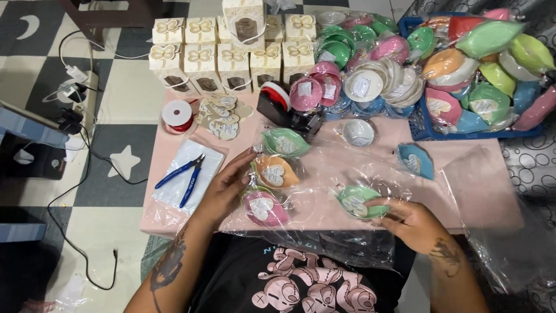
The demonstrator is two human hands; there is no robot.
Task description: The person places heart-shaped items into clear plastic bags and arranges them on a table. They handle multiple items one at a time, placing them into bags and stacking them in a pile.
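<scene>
Nearest me, my right hand (408,217) pinches a green leaf-shaped dish (358,201) inside clear plastic wrap (463,191), fingertips partly hidden. My left hand (227,185) rests with spread fingers against the wrapped orange dish (274,172) and pink dish (264,208) on the pink table (174,214).

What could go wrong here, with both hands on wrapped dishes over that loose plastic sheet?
1. The clear plastic sheet hangs past the pink table's right edge; tugging it might drag the blue dish off.
2. The right hand holds the green dish near the front edge, where a loose grip could drop it.
3. The left hand rests against the orange dish and pink dish; a nudge may knock them together.
</scene>
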